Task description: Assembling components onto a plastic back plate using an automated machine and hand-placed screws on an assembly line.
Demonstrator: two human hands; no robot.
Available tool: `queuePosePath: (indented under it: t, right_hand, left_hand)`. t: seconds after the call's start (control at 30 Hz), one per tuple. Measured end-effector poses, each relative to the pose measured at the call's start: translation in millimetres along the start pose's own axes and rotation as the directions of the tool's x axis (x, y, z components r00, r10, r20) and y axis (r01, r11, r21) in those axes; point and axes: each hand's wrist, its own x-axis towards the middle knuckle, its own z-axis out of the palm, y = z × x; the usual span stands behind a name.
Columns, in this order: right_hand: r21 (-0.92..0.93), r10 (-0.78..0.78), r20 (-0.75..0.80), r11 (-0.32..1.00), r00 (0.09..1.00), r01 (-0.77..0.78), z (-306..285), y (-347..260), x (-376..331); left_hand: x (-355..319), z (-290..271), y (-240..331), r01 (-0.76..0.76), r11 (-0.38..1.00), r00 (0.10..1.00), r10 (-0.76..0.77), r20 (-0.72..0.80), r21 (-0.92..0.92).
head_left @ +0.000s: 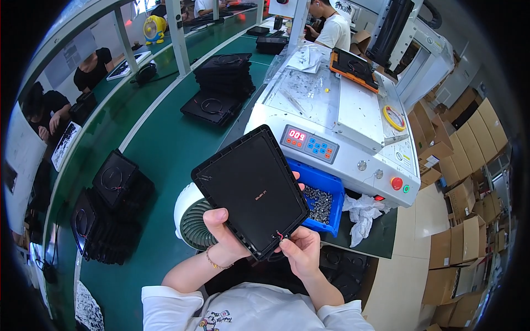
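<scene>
A black rectangular plastic housing (251, 190) with a raised rim is tilted up in front of me. My left hand (225, 234) grips it, thumb over the left edge; its other fingers pass behind, and fingertips show at the right edge. At the lower right corner, a short thin red wire (280, 235) sticks out. My right hand (302, 252) is closed there, thumb and forefinger pinching the wire end. Behind the housing stands a white round fan (187, 212), partly covered. Just right of it sits a blue bin (335, 207) of small metal parts.
Stacks of similar black housings (223, 71) stand on the green bench (160, 182), with more housings (113, 179) at left. A white machine (353, 154) with a control panel fills the right. Crumpled white plastic (361, 215) lies beside the bin. Cardboard boxes (455, 237) line the right; co-workers sit beyond.
</scene>
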Motion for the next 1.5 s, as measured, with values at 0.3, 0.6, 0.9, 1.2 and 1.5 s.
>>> queuePosePath:
  t: [0.3, 0.6, 0.9, 1.2, 1.5]
  right_hand:
    - [-0.020, -0.124, -0.093, 0.992, 0.988, 0.122, -11, 22, 5]
    - [0.198, 0.045, -0.004, 0.979, 0.999, -0.044, -13, 9, 6]
    - [-0.191, -0.128, 0.062, 0.972, 0.990, 0.138, -14, -35, 6]
    - [-0.551, -0.331, 0.015, 0.785, 0.943, 0.285, -50, -74, 34]
    - [-0.932, 0.076, 0.285, 0.255, 0.955, 0.258, -76, -69, 73]
  left_hand:
    - [-2, -1, -4, -0.010, 0.999, 1.000, 0.010, 0.002, 0.033]
    - [-1, -2, -6, -0.009, 1.000, 1.000, 0.009, 0.009, -0.002]
    - [-10, 18, 23, 0.058, 0.988, 0.998, -0.059, 0.002, -0.144]
    - [-165, 2, 112, -0.449, 0.814, 0.599, 0.580, -0.552, 0.368]
    - [-410, -10, 98, -0.635, 0.615, 0.292, 0.751, -0.592, 0.467]
